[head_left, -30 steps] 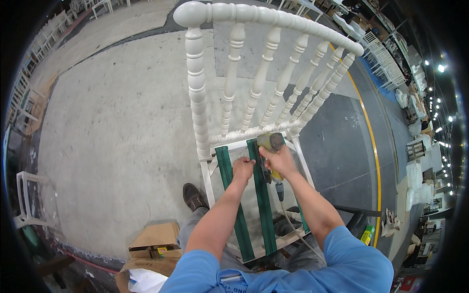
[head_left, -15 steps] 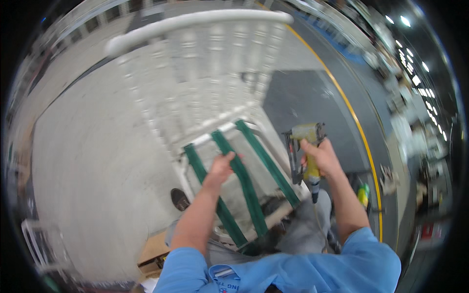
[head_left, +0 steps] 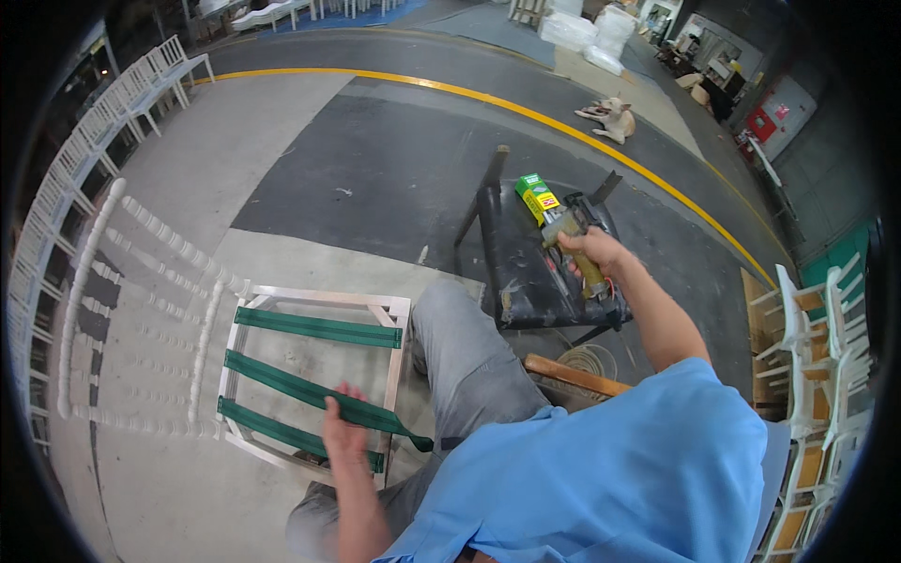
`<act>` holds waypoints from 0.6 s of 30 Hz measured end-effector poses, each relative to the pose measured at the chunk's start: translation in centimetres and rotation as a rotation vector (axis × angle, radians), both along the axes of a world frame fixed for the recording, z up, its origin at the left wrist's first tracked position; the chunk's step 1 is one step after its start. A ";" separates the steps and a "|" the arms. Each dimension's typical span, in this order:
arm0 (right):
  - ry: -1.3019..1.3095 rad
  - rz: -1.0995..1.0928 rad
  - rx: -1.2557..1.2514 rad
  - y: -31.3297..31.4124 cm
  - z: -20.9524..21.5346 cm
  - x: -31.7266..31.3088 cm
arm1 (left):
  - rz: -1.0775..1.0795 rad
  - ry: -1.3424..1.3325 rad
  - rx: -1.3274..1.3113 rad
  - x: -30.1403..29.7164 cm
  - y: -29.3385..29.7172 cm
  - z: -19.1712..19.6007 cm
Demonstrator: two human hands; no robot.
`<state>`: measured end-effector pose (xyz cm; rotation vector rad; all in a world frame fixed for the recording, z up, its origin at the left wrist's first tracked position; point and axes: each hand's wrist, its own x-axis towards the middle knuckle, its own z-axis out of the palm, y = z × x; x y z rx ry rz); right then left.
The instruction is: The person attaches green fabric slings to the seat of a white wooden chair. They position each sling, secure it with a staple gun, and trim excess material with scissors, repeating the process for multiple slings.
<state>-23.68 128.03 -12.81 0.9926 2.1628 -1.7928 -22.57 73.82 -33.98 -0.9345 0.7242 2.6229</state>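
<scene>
A white chair [head_left: 194, 371] with a turned-spindle back stands in front of my knees at the left. Three green webbing straps [head_left: 282, 378] run across its bare seat frame. My left hand [head_left: 345, 436] is closed round the middle strap, thumb on the near side and fingertips showing past its far edge. That strap's loose end hangs over the frame's right rail. My right hand [head_left: 601, 251] grips a yellow-brown pneumatic staple gun [head_left: 591, 277] by its handle, over a black stool-like seat [head_left: 526, 281]. Beside the gun's nose lies a green and yellow box [head_left: 537, 195].
A wooden bar [head_left: 574, 373] and a coiled hose [head_left: 589, 357] are beside my right leg. White chair frames [head_left: 812, 375] are stacked at the right. More white chairs [head_left: 141, 89] line the far left. A dog [head_left: 612, 119] lies beyond the yellow floor line [head_left: 488, 99].
My view has swung to the right. The staple gun has moved from beside the chair to over the black seat. My left hand stays at the middle strap.
</scene>
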 end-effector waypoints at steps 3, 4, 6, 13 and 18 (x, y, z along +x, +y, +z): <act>-0.106 -0.050 -0.144 1.9 -6.4 -0.8 | -0.013 0.018 0.252 4.5 4.5 -0.1; -0.111 -0.045 -0.180 2.2 -8.4 -1.0 | -0.061 0.031 0.188 5.8 5.8 -0.2; -0.159 -0.041 -0.256 3.0 -11.2 -1.8 | -0.090 -0.102 0.078 7.8 7.8 -0.3; -0.337 0.486 0.939 6.8 -12.4 -1.7 | -0.004 -0.222 0.036 8.8 9.6 -1.4; 0.241 0.304 0.813 6.9 -10.8 -1.0 | 0.065 -0.211 -0.009 9.2 10.1 -1.5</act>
